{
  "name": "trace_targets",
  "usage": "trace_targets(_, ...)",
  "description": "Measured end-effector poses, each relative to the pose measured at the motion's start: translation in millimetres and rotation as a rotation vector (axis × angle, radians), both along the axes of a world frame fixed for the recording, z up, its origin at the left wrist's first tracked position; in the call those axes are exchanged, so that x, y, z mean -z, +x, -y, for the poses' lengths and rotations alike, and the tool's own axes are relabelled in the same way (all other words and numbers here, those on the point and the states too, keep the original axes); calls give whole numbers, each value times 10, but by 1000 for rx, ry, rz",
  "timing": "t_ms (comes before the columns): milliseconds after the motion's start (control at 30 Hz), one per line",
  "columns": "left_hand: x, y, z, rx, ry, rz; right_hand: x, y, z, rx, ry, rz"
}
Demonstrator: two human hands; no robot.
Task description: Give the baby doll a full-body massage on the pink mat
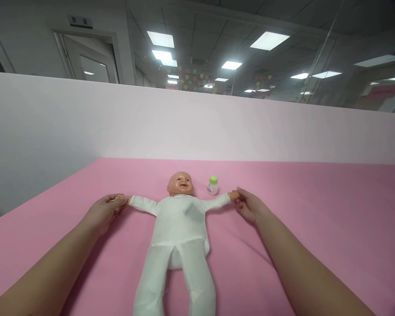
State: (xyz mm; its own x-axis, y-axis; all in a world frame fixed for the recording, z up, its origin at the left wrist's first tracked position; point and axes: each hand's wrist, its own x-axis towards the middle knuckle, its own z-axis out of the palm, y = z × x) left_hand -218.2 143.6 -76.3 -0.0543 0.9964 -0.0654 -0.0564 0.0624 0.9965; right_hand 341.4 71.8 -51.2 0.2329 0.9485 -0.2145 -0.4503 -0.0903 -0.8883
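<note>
A baby doll (181, 219) with a white cloth body lies on its back on the pink surface, head away from me and both arms stretched out sideways. My left hand (107, 210) is closed around the doll's hand on the left side. On the other side, my right hand (248, 205) pinches the doll's other hand between thumb and fingers. Just beyond the doll's right-side arm stands a small clear bottle (213, 186) with a green cap, upright and touched by neither hand. The doll's feet run out of the bottom of the view.
The pink padded surface (316, 210) spreads wide on both sides. A low white wall (197, 127) closes it off at the back and left. Above the wall are glass panels, ceiling lights and a partly open door (88, 59).
</note>
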Motion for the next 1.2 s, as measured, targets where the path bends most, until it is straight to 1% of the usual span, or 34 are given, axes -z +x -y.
trace_targets(67,55,-27,-29,11,-23,31,-8,-16,-15,0,12,-54)
trace_targets(167,132,-66,-79,-35,-42,79,-17,-29,-2,-23,18,-106)
trace_targets(233,175,-89,-116,-55,-45,94,-8,-21,12,-51,-5,-117)
trace_targets(333,219,-114,-163,-63,-48,99,25,9,18,-88,-74,-42)
trace_targets(400,232,-118,-180,-60,-48,99,48,31,10,-83,-101,34)
trace_targets(500,228,-102,-180,-66,-53,100,66,49,-2,-66,-103,85)
trace_targets(767,158,-16,-138,-103,-58,102,60,28,23,-135,-66,177)
trace_targets(1033,153,-19,-143,-121,-74,90,121,-13,-12,-109,-49,278)
trace_targets(1200,159,-18,-141,-109,-88,105,143,-6,-25,-112,-51,275)
